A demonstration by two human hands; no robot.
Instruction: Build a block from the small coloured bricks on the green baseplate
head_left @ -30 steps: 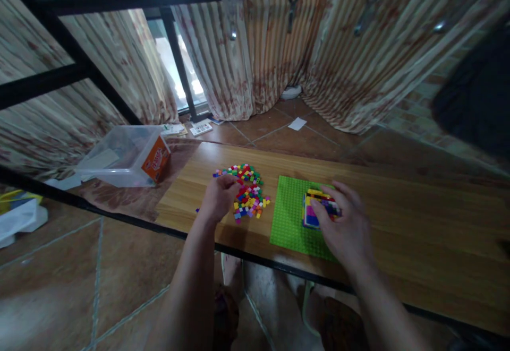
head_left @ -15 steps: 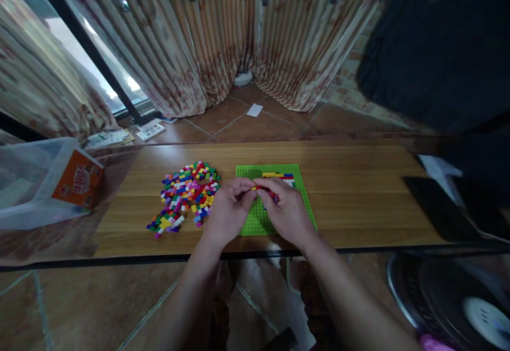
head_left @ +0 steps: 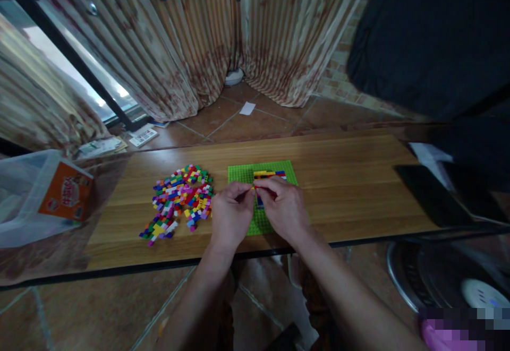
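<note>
A green baseplate (head_left: 239,172) lies on the wooden table (head_left: 342,170) with a small block of coloured bricks (head_left: 270,173) built on its far part. My left hand (head_left: 231,215) and my right hand (head_left: 283,212) meet over the plate's middle, fingertips pinched together on a small red brick (head_left: 258,187). Both hands cover the near half of the plate. To the left lies a loose pile of small coloured bricks (head_left: 179,198), just beside my left hand.
A clear plastic box with an orange label (head_left: 40,197) sits at the table's left end. A black flat object (head_left: 428,194) and white paper (head_left: 430,155) lie at the right end. Curtains (head_left: 191,37) hang behind; a dark bag (head_left: 430,37) hangs at upper right.
My left hand left the brick pile and joined my right hand over the baseplate, both now pinching a small red brick. The view swung right and down.
</note>
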